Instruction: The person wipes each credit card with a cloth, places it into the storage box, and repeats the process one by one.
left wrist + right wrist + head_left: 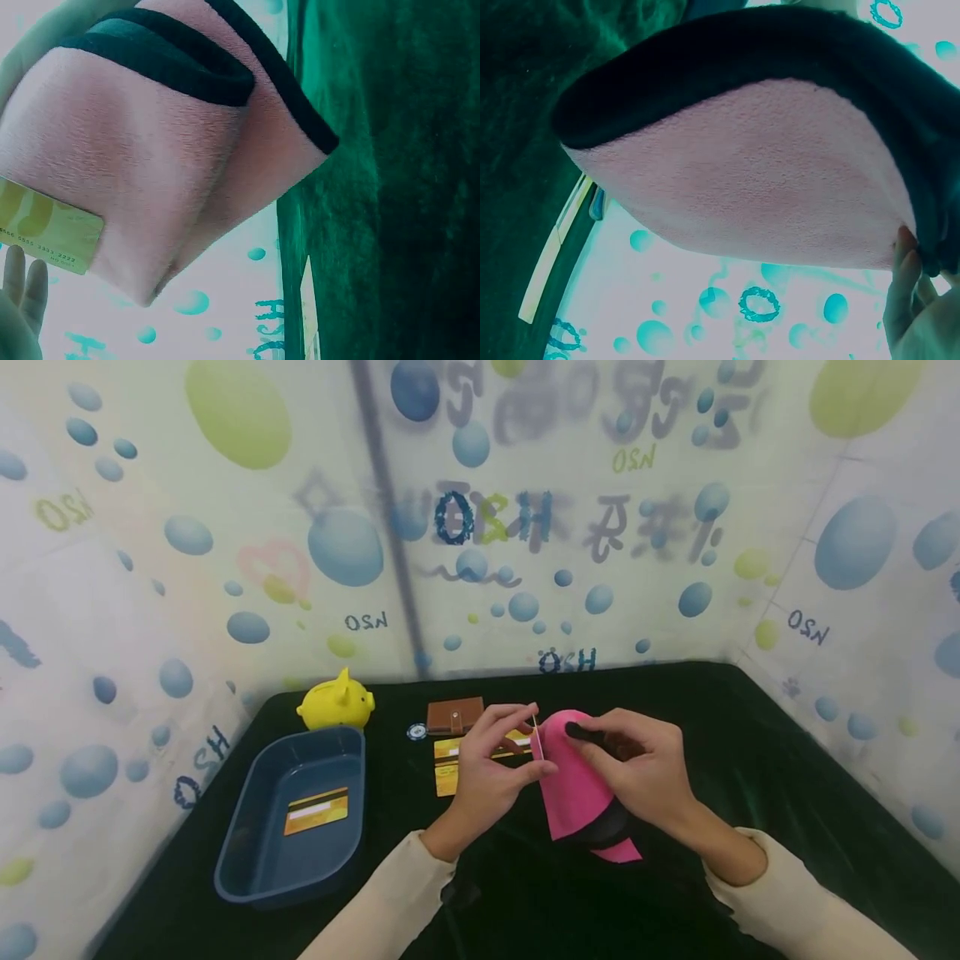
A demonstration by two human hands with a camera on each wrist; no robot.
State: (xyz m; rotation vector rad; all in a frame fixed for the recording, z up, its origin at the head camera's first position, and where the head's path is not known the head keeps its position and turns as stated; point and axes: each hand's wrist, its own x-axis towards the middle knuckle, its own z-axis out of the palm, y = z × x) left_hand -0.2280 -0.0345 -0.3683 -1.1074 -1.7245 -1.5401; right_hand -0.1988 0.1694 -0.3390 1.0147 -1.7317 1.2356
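Between the thumb and fingertips of my left hand (491, 764) is a yellow bank card (537, 739), seen nearly edge-on in the head view. In the left wrist view the same card (56, 229) lies flat-side against or close to the pink cloth; whether they touch I cannot tell. My right hand (648, 764) pinches the black-trimmed edge of that folded pink cloth (566, 785) and holds it up just right of the card. In the right wrist view fingers (904, 274) grip the cloth (757, 172) at a corner by its dark border.
A blue tray (251, 839) with one yellow card (317, 812) in it stands at the left. Behind it sits a yellow piggy bank (335, 703). A brown wallet (455, 716), a poker chip (417, 732) and more yellow cards (447, 768) lie on the dark tablecloth (405, 810).
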